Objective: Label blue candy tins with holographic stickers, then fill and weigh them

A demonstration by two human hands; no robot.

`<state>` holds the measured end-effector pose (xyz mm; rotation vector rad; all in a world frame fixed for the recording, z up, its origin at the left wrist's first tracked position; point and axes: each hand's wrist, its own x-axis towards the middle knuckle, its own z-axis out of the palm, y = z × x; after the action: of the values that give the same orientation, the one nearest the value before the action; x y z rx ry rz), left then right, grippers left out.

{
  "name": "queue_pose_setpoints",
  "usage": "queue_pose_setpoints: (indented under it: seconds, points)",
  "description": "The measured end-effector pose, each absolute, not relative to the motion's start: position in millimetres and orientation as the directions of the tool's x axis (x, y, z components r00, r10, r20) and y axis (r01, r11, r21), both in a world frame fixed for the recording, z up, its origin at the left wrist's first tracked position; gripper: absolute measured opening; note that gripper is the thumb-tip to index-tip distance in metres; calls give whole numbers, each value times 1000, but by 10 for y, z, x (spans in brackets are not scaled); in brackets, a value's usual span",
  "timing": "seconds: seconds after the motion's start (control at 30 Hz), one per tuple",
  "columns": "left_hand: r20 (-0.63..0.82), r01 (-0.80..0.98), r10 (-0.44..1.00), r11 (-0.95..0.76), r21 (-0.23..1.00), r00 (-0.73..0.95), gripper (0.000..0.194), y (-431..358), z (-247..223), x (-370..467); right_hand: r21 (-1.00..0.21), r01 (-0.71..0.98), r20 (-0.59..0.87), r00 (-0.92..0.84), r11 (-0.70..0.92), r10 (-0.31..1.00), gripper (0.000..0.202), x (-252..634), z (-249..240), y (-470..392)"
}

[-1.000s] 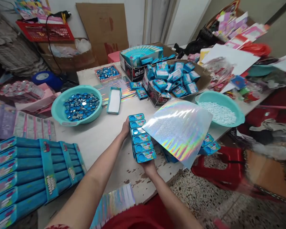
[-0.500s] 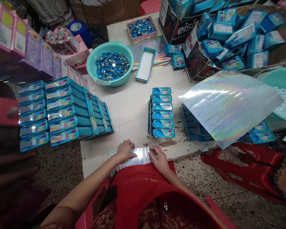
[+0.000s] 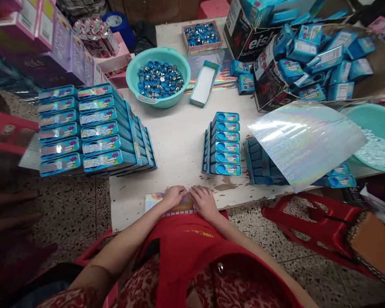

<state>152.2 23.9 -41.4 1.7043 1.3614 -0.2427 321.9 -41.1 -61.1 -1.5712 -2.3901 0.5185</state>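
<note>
A shiny holographic sheet [image 3: 154,200] with cut strips along its lower side lies at the table's front edge, against the red apron. My left hand [image 3: 175,196] is closed over the sheet's upper edge, fingertips bent inward. Close beside it, my right hand [image 3: 204,202] is closed at the sheet's right part, its fingertips almost meeting the left ones. Both thumbs are mostly hidden, and so is what lies right under the fingertips. Ahead of the right hand stands a short row of blue tins [image 3: 227,146] with round recesses in their tops.
Stacked blue tins [image 3: 101,128] with shiny strips stand at left. Farther back are a turquoise bowl of small blue-and-silver caps [image 3: 135,81], an open narrow box [image 3: 202,85] and cartons of blue packs [image 3: 269,85]. At right, a large holographic sheet [image 3: 308,141] covers more tins.
My hands have drawn together over the sheet; the right hand moved left, its fingertips now near the left hand's. The view has shifted slightly.
</note>
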Motion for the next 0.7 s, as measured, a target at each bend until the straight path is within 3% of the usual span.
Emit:
queue_pose_setpoints:
  seconds: [0.2,0.47,0.53,0.6,0.7]
  points:
    - [-666,867,662,49,495,343,26,303,-494,1547,-362,808,13,-494,465,869,28,3247,-640,-464]
    - [-637,874,705,49,483,312,26,316,-470,1603,-551,825,-169,-259,127,951,8,3200,-450,-364]
    - [-549,821,758,31,570,352,30,291,-384,1594,-629,776,-216,-233,47,948,8,3226,-332,-391]
    - [-442,677,756,-3,736,483,37,251,-274,1572,-670,743,-254,-219,-8,942,11,3258,-217,-446]
    - [-366,515,623,-69,855,691,50,186,-145,1532,-689,719,-283,-151,-91,947,11,3301,-84,-516]
